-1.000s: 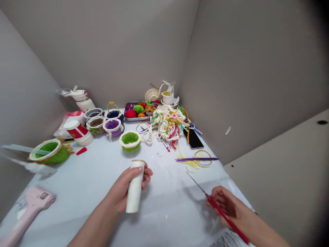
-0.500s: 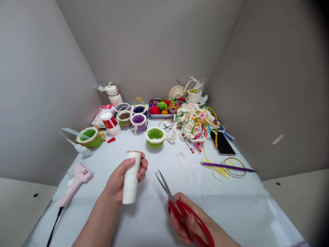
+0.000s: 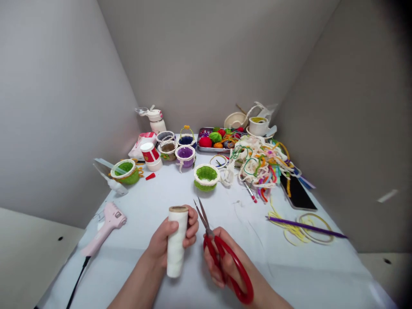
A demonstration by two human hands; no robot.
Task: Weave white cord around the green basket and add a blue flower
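Note:
My left hand (image 3: 172,234) is wrapped round a white roll (image 3: 176,251), held upright with its brown cardboard core showing at the top. In my right hand (image 3: 222,262) is a pair of red-handled scissors (image 3: 231,268), fingers through the loops. Their blades are slightly apart and point up and left, close beside the roll's top without touching it. Nothing lies between the blades. Ahead of both hands stands a small green basket (image 3: 207,179) with a white rim.
A pink glue gun (image 3: 104,225) lies at left, its cord trailing forward. Small woven baskets, including a purple one (image 3: 186,156), stand behind. At right are a heap of yarn scraps (image 3: 257,165), a black phone (image 3: 299,193) and a purple stick (image 3: 305,226) over yellow yarn. A metal tray (image 3: 212,149) holds yarn balls.
The scissors have come closer to the roll and turned more upright. The roll's top now tips toward me, showing its core. The whole view has shifted, with the table things appearing further right.

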